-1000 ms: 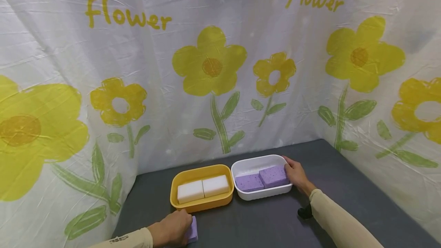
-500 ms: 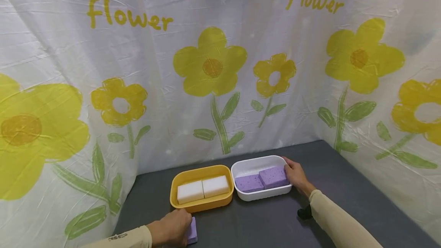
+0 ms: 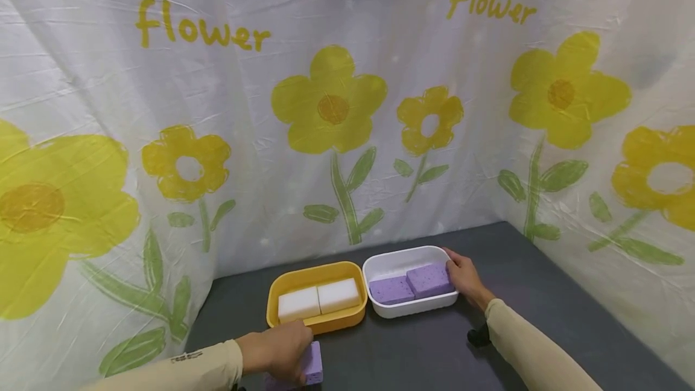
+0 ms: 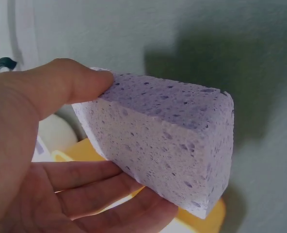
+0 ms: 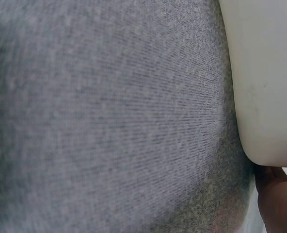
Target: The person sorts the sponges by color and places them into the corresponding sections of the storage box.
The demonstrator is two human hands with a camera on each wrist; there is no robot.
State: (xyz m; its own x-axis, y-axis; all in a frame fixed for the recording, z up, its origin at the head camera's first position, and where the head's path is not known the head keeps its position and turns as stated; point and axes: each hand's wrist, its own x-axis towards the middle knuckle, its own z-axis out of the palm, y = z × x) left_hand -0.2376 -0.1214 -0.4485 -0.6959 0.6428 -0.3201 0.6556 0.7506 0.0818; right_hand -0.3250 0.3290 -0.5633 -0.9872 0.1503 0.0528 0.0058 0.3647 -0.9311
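Note:
My left hand pinches a purple sponge between thumb and fingers, in front of the yellow tray. In the left wrist view the block-shaped sponge is tilted, dotted with small pores, and its shadow falls on the dark surface. More purple shows below the hand in the head view; whether it is the same sponge I cannot tell. My right hand holds the right end of a white tray, thumb over its rim. Inside that tray lie two purple sponges, one left and one right, the right one resting higher.
Touching or almost touching the white tray's left side is the yellow tray, with two white sponges side by side in it. A dark grey tabletop runs back to a flower-printed curtain. A small black object is by the right sleeve.
My left hand has moved a little to the right with the purple sponge, and more of the sponge shows. The right hand and both trays have stayed in place.

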